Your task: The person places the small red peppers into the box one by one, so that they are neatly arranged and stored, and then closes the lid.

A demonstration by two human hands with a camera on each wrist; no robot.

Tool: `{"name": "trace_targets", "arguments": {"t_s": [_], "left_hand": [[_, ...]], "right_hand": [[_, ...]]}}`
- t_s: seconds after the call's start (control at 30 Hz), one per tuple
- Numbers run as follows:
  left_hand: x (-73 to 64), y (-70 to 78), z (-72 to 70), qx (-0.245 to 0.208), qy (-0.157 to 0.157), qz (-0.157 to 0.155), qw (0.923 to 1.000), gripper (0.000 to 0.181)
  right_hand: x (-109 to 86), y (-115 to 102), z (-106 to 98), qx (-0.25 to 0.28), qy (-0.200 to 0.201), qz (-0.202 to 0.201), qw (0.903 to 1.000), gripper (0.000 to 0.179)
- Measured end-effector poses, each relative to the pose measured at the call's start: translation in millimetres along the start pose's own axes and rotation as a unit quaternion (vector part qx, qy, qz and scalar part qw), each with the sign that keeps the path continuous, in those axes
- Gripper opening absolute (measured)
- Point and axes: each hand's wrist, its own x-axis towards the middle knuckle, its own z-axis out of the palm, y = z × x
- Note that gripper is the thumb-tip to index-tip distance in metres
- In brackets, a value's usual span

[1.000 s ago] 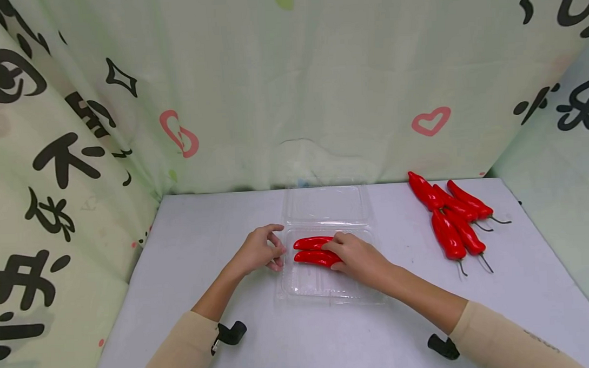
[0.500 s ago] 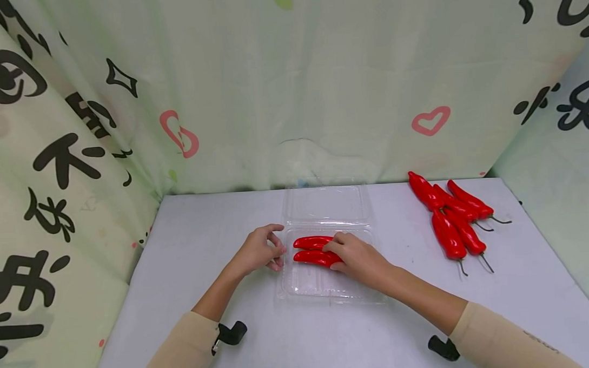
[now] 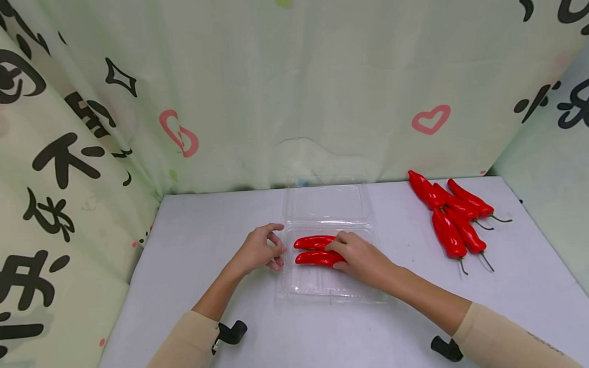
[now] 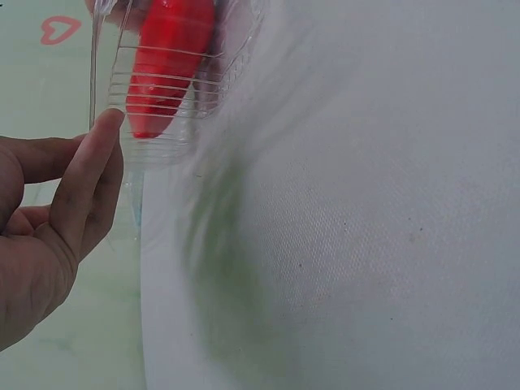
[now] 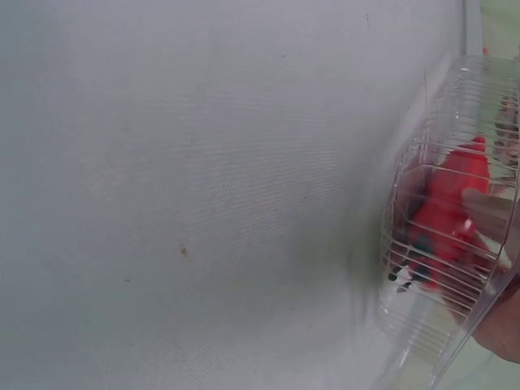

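Two red chili peppers lie side by side in a clear plastic clamshell box, tips pointing left: a far pepper and a near pepper. My right hand reaches over their stem ends, thumb and fingers gripping the near pepper; its stem is hidden in the head view. Through the ribbed wall, the right wrist view shows red pepper and dark stems. My left hand touches the box's left side with loosely extended fingers. In the left wrist view, a fingertip meets the box wall beside one pepper.
The box's clear lid lies folded back toward the curtain. Several red peppers with stems are grouped at the back right of the white table.
The near pepper's tip has shifted very slightly right and towards me, along with my right hand. My left hand stays in place at the box.
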Motion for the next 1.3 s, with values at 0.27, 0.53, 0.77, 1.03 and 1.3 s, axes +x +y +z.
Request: {"name": "trace_targets", "arguments": {"t_s": [0.27, 0.53, 0.77, 1.03, 1.3], "left_hand": [[0.4, -0.6, 0.8, 0.003, 0.002, 0.003, 1.0, 0.061], [0.1, -1.0, 1.0, 0.0, 0.004, 0.004, 1.0, 0.061], [0.2, -0.1, 0.6, 0.003, 0.002, 0.003, 1.0, 0.061], [-0.8, 0.6, 1.0, 0.007, 0.007, -0.002, 0.9999, 0.062], [-1.3, 0.8, 1.1, 0.001, 0.009, 0.001, 1.0, 0.061]], "right_hand": [[-1.6, 2.5, 1.8, -0.004, 0.011, -0.008, 0.9999, 0.042], [-2.1, 3.5, 2.6, -0.002, 0.008, -0.006, 0.9999, 0.045], [-1.9, 3.8, 2.4, -0.006, 0.012, -0.012, 0.9998, 0.047], [-3.0, 5.0, 1.2, 0.002, 0.009, -0.009, 0.9999, 0.048], [-6.9, 10.7, -9.2, -0.001, 0.022, -0.013, 0.9997, 0.05]]}}
